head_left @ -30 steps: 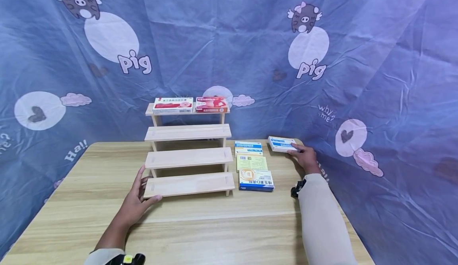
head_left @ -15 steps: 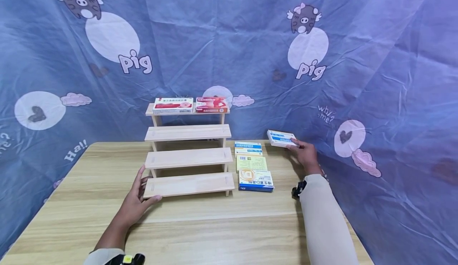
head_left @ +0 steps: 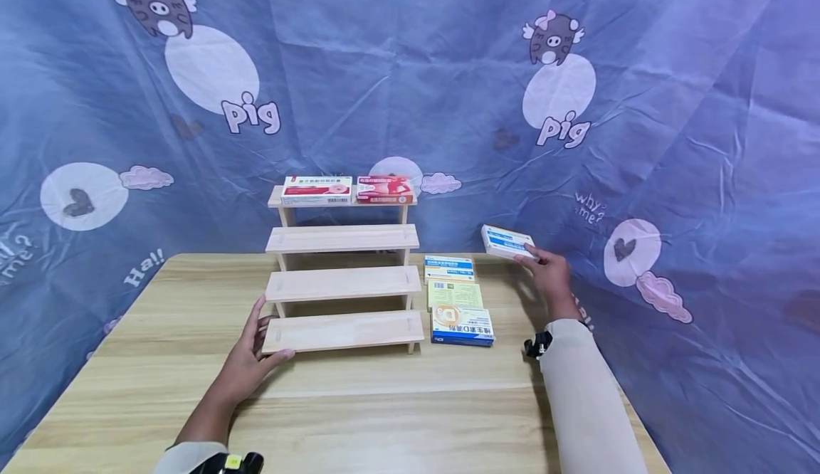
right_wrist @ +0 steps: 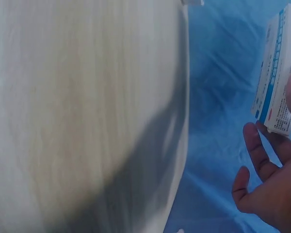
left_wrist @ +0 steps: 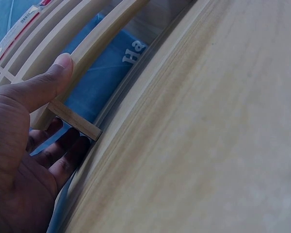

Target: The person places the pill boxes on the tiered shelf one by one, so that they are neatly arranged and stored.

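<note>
My right hand (head_left: 547, 276) pinches a white-and-blue medicine box (head_left: 507, 242) by its near right corner, at the back right of the table. In the right wrist view the same medicine box (right_wrist: 277, 73) is in the air, with the thumb on one side and the lower fingers apart from it. My left hand (head_left: 246, 360) holds the left end of the lowest step of a four-tier wooden display stand (head_left: 346, 332). In the left wrist view the thumb lies on the step (left_wrist: 104, 41) and the fingers curl around its end.
Two red-and-white medicine boxes, one (head_left: 317, 190) left and one (head_left: 385, 189) right, lie on the top tier. Right of the stand lie a blue-and-yellow box (head_left: 450, 268), a pale green box (head_left: 455, 295) and a vitamin D box (head_left: 463, 326). A blue cloth (head_left: 474, 104) hangs behind the table.
My right hand has lifted the white-and-blue medicine box off the table and raised it a little. My left hand keeps its hold on the stand. The head view has shifted slightly.
</note>
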Action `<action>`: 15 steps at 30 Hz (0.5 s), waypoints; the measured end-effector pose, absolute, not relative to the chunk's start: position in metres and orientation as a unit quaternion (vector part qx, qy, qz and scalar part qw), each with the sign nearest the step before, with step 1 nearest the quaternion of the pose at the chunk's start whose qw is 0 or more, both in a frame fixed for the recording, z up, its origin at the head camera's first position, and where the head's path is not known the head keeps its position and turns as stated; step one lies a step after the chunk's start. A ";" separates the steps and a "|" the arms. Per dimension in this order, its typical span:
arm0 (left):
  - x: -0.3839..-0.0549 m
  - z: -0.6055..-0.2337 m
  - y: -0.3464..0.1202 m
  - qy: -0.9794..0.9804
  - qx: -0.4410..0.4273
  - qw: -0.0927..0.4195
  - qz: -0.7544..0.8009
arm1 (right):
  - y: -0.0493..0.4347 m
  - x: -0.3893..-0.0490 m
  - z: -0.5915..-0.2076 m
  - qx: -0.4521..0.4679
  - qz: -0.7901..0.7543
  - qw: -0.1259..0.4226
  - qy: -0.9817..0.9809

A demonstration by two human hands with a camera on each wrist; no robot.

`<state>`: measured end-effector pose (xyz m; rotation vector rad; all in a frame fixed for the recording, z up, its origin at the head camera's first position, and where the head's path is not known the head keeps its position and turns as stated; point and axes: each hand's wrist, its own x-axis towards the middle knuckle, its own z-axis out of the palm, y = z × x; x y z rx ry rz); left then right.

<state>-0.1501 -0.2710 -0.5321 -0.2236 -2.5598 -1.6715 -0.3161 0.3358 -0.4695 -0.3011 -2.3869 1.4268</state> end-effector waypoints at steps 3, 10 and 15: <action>-0.149 -0.531 -0.272 -0.834 -0.068 0.036 -0.547 | 0.331 -0.314 -0.466 -0.104 0.500 0.180 -0.841; -0.149 -0.529 -0.272 -0.830 -0.069 0.033 -0.552 | 0.319 -0.312 -0.457 -0.090 0.493 0.208 -0.840; -0.151 -0.530 -0.271 -0.827 -0.067 0.034 -0.558 | 0.310 -0.307 -0.448 -0.078 0.506 0.223 -0.830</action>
